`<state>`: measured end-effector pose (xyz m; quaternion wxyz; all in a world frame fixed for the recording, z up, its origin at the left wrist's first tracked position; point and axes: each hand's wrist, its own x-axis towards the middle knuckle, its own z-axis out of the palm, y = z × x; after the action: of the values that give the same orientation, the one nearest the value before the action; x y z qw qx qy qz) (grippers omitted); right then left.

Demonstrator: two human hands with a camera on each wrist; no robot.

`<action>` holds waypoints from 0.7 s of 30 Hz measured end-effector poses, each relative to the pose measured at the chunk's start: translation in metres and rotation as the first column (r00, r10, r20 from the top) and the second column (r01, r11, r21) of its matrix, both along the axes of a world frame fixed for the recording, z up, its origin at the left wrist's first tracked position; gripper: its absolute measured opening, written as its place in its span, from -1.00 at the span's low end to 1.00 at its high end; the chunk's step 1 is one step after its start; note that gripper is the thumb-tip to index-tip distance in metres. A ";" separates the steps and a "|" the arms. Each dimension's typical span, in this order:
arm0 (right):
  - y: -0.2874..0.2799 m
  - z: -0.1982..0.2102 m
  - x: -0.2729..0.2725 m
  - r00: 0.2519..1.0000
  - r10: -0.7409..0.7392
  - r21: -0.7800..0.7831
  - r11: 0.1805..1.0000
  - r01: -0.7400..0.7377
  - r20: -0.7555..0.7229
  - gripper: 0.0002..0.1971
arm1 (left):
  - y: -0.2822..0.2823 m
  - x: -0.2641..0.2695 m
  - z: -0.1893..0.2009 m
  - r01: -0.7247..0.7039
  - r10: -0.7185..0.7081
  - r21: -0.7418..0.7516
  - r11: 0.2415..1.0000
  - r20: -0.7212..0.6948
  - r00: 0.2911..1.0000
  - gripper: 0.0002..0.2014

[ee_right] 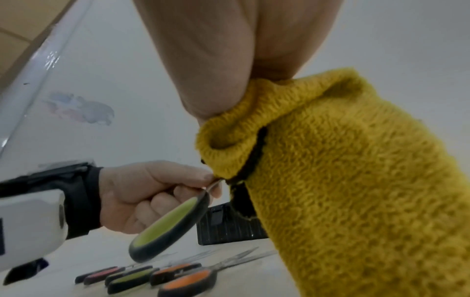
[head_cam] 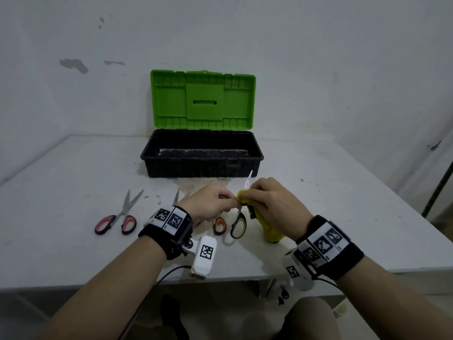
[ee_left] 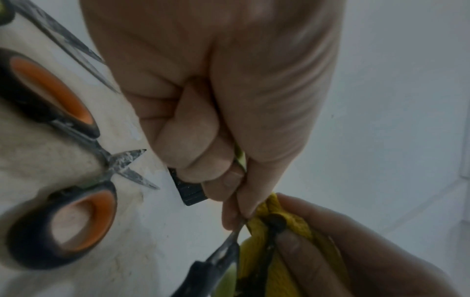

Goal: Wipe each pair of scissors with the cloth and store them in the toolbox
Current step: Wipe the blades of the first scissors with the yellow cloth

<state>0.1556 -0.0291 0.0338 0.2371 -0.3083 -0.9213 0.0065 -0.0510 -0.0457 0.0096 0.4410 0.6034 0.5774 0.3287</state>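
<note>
L hand [head_cam: 210, 204] pinches green scissors [head_cam: 239, 223] nr the pivot, handle hanging down, blade tip up twd toolbox [head_cam: 202, 165]. R hand [head_cam: 272, 207] grip wrapped round yellow cloth [head_cam: 269, 231], bunched on the blades. All held above surface [head_cam: 73, 173], just in front of open box. Red scissors [head_cam: 117, 217] lie on the L, orange scissors [head_cam: 220, 225] under L hand
</note>
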 end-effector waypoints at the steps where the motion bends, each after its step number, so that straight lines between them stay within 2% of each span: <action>1: 0.000 -0.002 0.000 1.000 0.003 -0.008 1.000 -0.002 0.017 -0.63 | 0.000 0.000 0.000 0.011 -0.011 0.018 1.000 -0.027 1.000 -0.87; 4: 0.000 -0.004 0.000 0.998 0.007 -0.022 1.000 -0.005 0.056 -0.60 | 0.001 0.000 -0.001 0.055 -0.042 0.090 0.994 -0.136 0.990 -0.90; 6: 0.002 -0.004 0.000 0.998 0.004 -0.017 1.000 -0.003 0.056 -0.63 | 0.001 0.000 -0.001 0.073 -0.055 0.108 0.992 -0.156 0.986 -0.90; 9: 0.013 0.002 0.004 0.994 -0.109 -0.045 0.993 0.110 0.012 -0.78 | 0.000 0.001 0.002 0.091 -0.069 0.115 0.989 -0.179 0.981 -0.85; 13: 0.028 0.009 0.018 0.957 -0.269 -0.098 0.961 0.259 -0.109 -0.81 | -0.002 0.001 0.002 0.050 -0.035 0.087 0.995 -0.163 0.986 -0.82; 16: 0.017 0.011 0.023 0.953 -0.224 -0.076 0.974 0.213 -0.205 -0.83 | -0.003 -0.001 0.003 0.008 -0.005 0.032 0.999 -0.098 0.995 -0.80; 21: -0.003 -0.001 0.010 0.997 -0.024 -0.011 1.000 0.023 -0.079 -0.81 | -0.001 0.006 0.005 0.054 -0.050 0.053 0.997 -0.077 0.996 -0.82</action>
<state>0.1653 -0.0318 0.0327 0.2717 -0.3199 -0.9075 0.0204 -0.0448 -0.0465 0.0141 0.4105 0.6422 0.5686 0.3095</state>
